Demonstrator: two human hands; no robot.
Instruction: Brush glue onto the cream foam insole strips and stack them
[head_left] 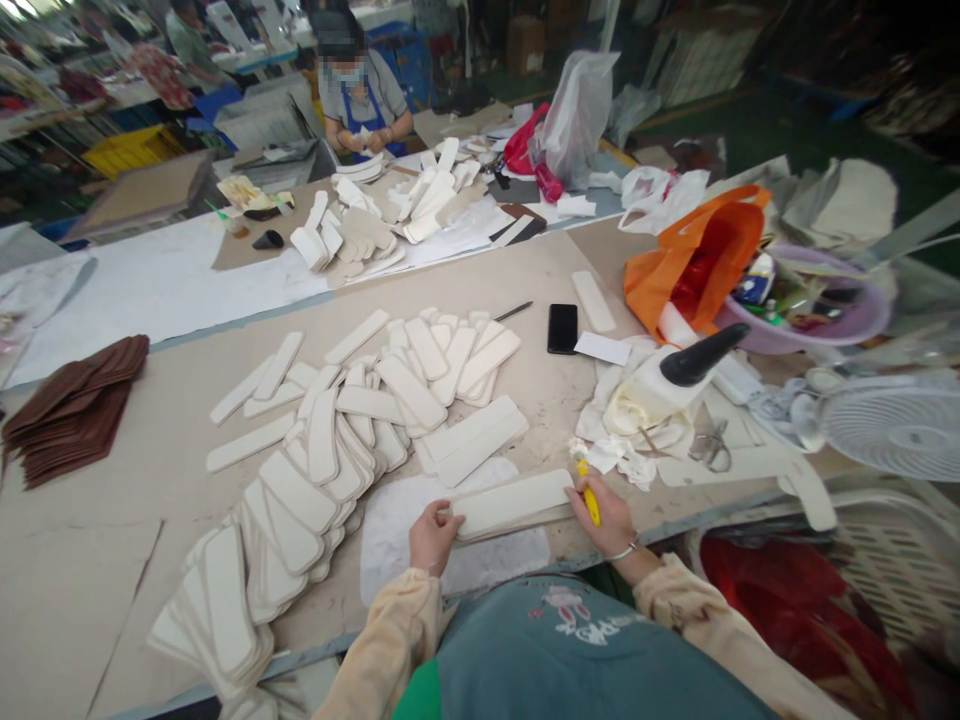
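Observation:
A short stack of long white strips (517, 500) with rounded ends lies on white paper (382, 540) at the table's near edge. My left hand (435, 535) is closed at the stack's left end, thumb and fingers pinching it. A brush (587, 488) with a yellow handle and a whitish head is gripped in my right hand (611, 522), whose fingertips also touch the stack's right end. Beyond the hands, many similar strips (300, 500) lie fanned out in a curved row. Two wider white strips (480, 440) rest just past the stack.
To the right stand a white bottle (649, 390) with a black nozzle, an orange bag (697, 260), a purple basin (832, 320) and a fan (892, 425). A phone (562, 329) lies mid-table. Brown pieces (75, 410) are piled left. A co-worker (367, 95) sits opposite.

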